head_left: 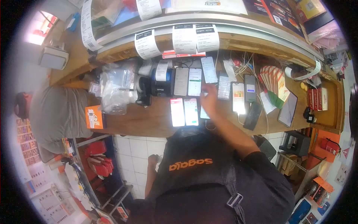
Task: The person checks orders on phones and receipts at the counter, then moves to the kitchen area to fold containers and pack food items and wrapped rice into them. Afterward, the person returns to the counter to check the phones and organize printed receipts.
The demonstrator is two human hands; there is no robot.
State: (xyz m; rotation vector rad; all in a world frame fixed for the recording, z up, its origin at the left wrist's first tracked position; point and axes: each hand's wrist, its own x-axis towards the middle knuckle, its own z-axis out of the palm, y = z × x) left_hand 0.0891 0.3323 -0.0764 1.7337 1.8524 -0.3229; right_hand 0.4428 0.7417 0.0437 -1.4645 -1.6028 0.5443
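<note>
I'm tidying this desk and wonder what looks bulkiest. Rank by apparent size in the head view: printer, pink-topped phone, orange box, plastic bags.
1. Plastic bags
2. Printer
3. Orange box and pink-topped phone: too close in size to rank.

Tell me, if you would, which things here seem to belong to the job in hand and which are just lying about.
Likely the job's, being nearest the right hand:
- half-hidden phone below it
- green-banded phone beside it
- slanted phone beyond it

Apparently just lying about:
- orange box
- clear plastic bags
- red packs at far right
</note>
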